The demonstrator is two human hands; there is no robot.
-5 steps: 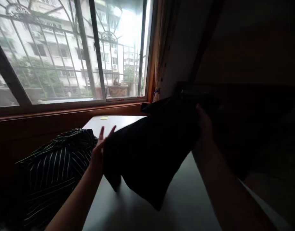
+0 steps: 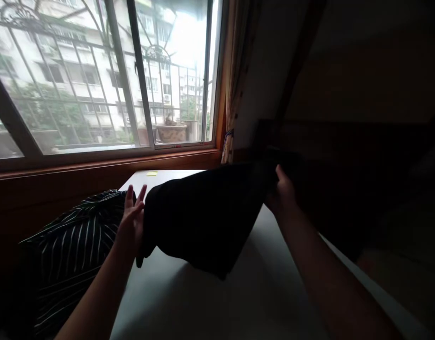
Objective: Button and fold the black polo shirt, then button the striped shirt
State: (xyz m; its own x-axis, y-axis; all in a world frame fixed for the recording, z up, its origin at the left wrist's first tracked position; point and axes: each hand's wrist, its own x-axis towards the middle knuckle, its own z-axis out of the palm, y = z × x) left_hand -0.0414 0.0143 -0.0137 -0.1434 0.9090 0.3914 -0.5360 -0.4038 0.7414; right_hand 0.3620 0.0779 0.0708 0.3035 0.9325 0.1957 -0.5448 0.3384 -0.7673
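Observation:
A black garment point(image 2: 206, 212) is stretched between my two hands above the white table point(image 2: 217, 307). It is too dark to tell its exact kind. My left hand point(image 2: 132, 217) grips its left end low in the hand, with two fingers sticking up and apart. At the upper right, my right hand point(image 2: 283, 191) is closed on the other end, thumb on top. The cloth sags in the middle, and its lower corner hangs close over the tabletop. Just left of my left hand lies a dark striped garment point(image 2: 79, 241), bunched in a heap.
A small yellow paper point(image 2: 151, 174) lies at the table's far end. Behind it are a wooden sill point(image 2: 97, 167) and a sliding window point(image 2: 142, 85) with bars outside. A tied curtain point(image 2: 229, 137) hangs at the window's right side. The right side is very dark.
The black garment has come down and spread flatter over the table. My left hand has shifted left, and my right hand has moved slightly left with its end of the cloth.

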